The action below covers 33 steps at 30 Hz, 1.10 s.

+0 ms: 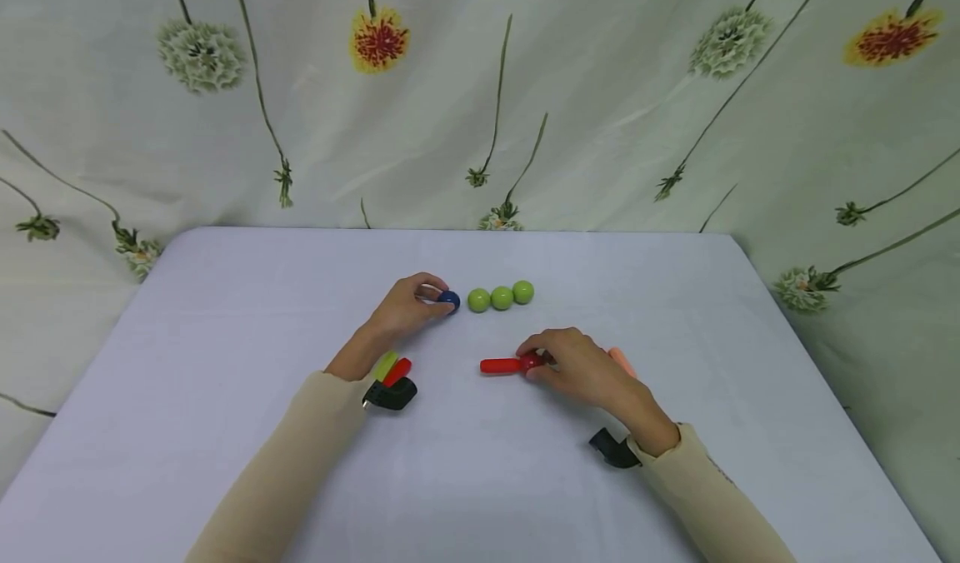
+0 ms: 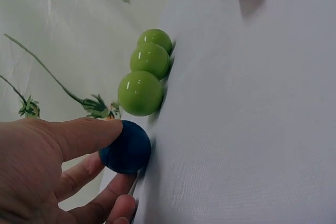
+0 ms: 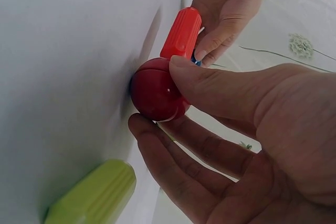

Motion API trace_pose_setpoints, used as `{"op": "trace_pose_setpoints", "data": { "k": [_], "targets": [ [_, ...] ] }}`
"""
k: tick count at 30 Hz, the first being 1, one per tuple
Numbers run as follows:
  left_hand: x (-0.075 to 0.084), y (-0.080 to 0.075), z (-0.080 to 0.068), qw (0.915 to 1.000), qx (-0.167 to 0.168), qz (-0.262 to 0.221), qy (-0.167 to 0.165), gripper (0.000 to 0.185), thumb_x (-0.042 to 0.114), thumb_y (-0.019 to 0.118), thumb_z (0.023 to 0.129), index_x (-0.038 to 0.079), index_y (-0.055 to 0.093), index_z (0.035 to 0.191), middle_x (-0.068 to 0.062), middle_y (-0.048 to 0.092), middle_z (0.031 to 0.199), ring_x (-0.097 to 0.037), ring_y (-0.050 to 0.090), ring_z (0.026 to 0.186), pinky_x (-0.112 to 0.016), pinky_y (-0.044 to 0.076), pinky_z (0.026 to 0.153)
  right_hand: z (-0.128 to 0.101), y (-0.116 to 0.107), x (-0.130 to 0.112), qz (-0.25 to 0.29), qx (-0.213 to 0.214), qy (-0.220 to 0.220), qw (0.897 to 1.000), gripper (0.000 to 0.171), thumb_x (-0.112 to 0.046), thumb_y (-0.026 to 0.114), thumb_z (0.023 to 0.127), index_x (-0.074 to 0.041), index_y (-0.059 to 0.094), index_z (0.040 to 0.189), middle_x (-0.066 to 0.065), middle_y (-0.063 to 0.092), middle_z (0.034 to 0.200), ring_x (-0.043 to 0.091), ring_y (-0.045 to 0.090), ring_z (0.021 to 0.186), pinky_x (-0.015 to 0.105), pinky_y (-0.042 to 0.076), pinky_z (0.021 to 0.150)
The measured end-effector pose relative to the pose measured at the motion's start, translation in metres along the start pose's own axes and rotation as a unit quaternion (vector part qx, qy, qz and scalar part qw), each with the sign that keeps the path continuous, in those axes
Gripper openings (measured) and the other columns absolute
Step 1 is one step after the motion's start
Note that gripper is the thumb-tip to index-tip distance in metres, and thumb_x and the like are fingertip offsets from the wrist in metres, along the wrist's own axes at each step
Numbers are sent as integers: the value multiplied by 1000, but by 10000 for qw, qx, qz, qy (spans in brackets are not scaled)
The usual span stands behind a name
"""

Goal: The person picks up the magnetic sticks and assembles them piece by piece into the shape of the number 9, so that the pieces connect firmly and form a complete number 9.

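Note:
My left hand (image 1: pixel 437 297) pinches a dark blue ball (image 1: pixel 449 301) between thumb and fingers on the table; the left wrist view shows the blue ball (image 2: pixel 126 148) touching the cloth. Just right of it, three green balls (image 1: pixel 501 297) lie in a row, also seen as green balls (image 2: pixel 140 93). My right hand (image 1: pixel 543 360) grips a red ball (image 1: pixel 532 361) joined to a red stick (image 1: pixel 499 366) lying on the table. In the right wrist view, thumb and fingers curl round the red ball (image 3: pixel 149 90), the red stick (image 3: pixel 181 32) pointing away.
A lavender cloth covers the table (image 1: pixel 225 313), with a flowered curtain (image 1: pixel 600 88) behind. A green stick (image 1: pixel 386 365) and a red stick (image 1: pixel 398 371) lie by my left wrist. A peach stick (image 1: pixel 622 361) lies beyond my right hand. Another green stick (image 3: pixel 97 198) lies under my right palm.

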<state>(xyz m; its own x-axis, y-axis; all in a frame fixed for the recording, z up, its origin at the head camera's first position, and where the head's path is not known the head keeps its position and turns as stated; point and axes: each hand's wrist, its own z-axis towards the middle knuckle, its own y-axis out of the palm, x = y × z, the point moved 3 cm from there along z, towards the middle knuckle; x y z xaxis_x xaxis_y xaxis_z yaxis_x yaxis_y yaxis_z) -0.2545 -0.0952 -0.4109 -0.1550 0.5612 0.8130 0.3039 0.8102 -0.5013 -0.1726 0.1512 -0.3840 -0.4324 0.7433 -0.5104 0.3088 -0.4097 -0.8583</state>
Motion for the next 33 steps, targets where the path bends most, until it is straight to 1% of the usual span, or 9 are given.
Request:
{"op": "trace_pose_setpoints", "data": {
  "k": [5, 9, 15, 20, 27, 30, 33],
  "targets": [
    [2, -1, -4, 9997, 47, 183, 136, 38, 28, 63, 89, 19, 55, 125, -12, 54, 124, -28, 47, 112, -40, 39, 92, 0, 0, -1, -14, -2, 75, 10000, 24, -15, 70, 84, -15, 67, 108, -6, 67, 98, 8, 61, 87, 27, 49, 77],
    [3, -1, -7, 9994, 34, 251, 218, 36, 29, 63, 89, 21, 58, 123, -10, 54, 121, -27, 47, 111, -38, 40, 90, 0, 0, -1, -27, -8, 81, 10000, 25, -15, 70, 84, -15, 67, 109, -6, 67, 99, 8, 61, 88, 27, 49, 77],
    [4, -1, -14, 9989, 30, 392, 245, 35, 31, 63, 89, 21, 57, 123, -10, 55, 119, -25, 49, 105, -33, 43, 84, 0, 0, -2, 14, -33, 88, 10000, 25, -15, 70, 84, -14, 67, 109, -5, 67, 99, 9, 62, 88, 28, 49, 77],
    [6, -1, -24, 9983, -5, 528, 241, 35, 33, 62, 90, 21, 56, 122, -10, 55, 120, -25, 49, 103, -31, 44, 80, 0, -1, -3, 14, -32, 67, 10000, 26, -15, 69, 84, -13, 67, 109, -4, 68, 99, 9, 62, 88, 28, 49, 77],
    [10, 3, -36, 9975, -67, 508, 483, 34, 33, 63, 88, 18, 56, 118, -10, 58, 118, -23, 52, 92, -26, 45, 68, 0, -1, -3, -1, -36, 94, 9999, 25, -15, 70, 84, -13, 67, 109, -4, 68, 99, 10, 62, 87, 28, 49, 77],
    [12, 5, -41, 9968, -74, 518, 612, 35, 32, 64, 88, 16, 56, 118, -11, 59, 118, -23, 52, 90, -26, 45, 67, 0, 0, -3, -13, -30, 89, 10000, 25, -15, 70, 84, -13, 67, 109, -4, 68, 98, 9, 62, 86, 27, 49, 76],
    [13, 5, -44, 9960, -76, 544, 708, 36, 32, 65, 87, 15, 56, 118, -11, 60, 117, -23, 53, 92, -27, 46, 69, 0, 0, -3, -5, -19, 82, 10000, 25, -15, 70, 84, -13, 67, 108, -4, 68, 97, 9, 61, 86, 27, 49, 76]
  ]
}}
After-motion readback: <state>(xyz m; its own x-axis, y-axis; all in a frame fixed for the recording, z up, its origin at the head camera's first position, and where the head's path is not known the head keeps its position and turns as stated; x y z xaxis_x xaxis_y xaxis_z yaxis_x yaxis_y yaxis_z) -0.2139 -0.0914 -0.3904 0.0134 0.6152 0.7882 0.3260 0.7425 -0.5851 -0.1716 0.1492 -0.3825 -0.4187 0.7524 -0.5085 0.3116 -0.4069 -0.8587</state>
